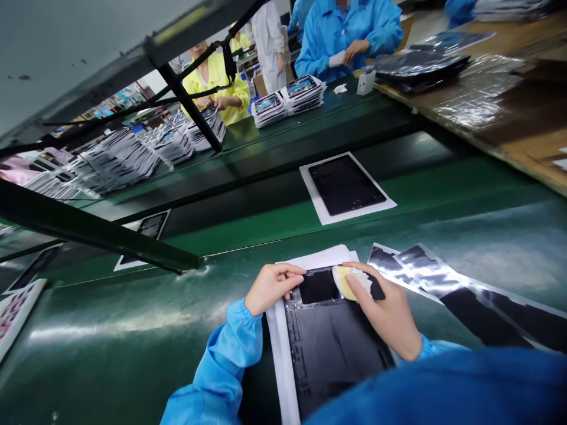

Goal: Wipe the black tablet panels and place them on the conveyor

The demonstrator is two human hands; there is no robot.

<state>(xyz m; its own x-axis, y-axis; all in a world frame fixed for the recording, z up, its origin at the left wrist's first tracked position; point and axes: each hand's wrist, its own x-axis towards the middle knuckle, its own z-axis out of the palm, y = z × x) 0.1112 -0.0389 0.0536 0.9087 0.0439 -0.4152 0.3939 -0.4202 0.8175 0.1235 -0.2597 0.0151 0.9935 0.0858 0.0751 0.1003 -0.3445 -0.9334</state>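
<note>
A dark tablet panel (336,348) with circuit parts along its left side and top lies on white sheets (278,354) in front of me. A shiny black rectangle (319,287) covers part of its upper end. At the upper left of that rectangle, my left hand (273,286) has thumb and fingers pinched together; whatever is between them is too small to make out. My right hand (387,304) is closed around a yellow and white wiping pad (346,283), held against the panel's upper right. My fingers hide part of the pad and that corner.
Black film strips (478,313) with clear edges lie to the right. Beyond, another dark panel (348,184) rests on white paper on the green belt. A slanted metal post (97,227) crosses at left. Paper stacks (115,159) and co-workers in blue and yellow occupy the far side.
</note>
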